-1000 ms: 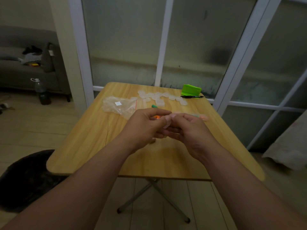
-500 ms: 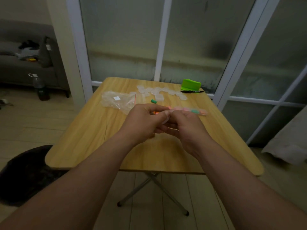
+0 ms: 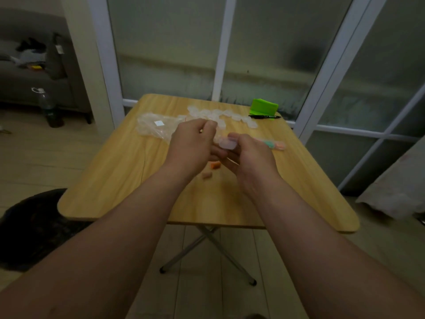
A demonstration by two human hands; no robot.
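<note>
Head view shows the right hand (image 3: 250, 157) gripping a small clear container (image 3: 227, 144) above the desk (image 3: 115, 180), with the left hand (image 3: 193, 143) curled just beside it, its hold too blurred to tell, and an orange piece (image 3: 215, 166) lying below.

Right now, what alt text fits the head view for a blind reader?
A person's right hand holds a small clear case over a wooden table, the left hand curled beside it. Two orange pieces lie under the hands; a clear bag, more clear cases, a green box and a pen sit behind.
</note>
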